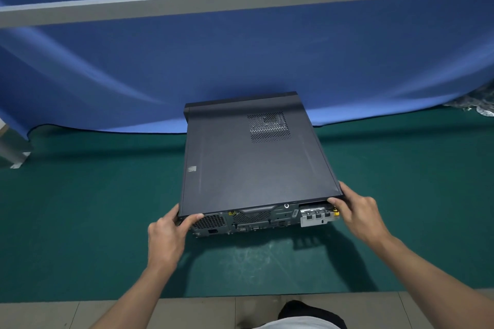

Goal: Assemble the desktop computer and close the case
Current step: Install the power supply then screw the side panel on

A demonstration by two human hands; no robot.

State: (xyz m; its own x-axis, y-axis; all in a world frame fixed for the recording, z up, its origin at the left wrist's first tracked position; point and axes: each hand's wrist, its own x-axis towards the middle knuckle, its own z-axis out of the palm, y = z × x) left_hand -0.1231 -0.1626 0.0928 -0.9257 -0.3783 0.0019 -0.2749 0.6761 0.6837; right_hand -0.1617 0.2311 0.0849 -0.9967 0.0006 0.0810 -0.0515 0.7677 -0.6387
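Green matting covers the surface (pixel 80 235), and at the lower centre-left of the frame the left hand (pixel 165 235) curls round the near left corner of the dark desktop computer case (pixel 254 168). The case lies flat in the middle of the frame, its vent grille (pixel 268 127) toward the far right and its rear panel (pixel 256 220) of ports facing the camera. To its right, the right hand (pixel 358 215) grips the near right corner.

Green mat (pixel 80 222) lies open beside the computer case (pixel 254 168); blue cloth (pixel 133 75) behind.
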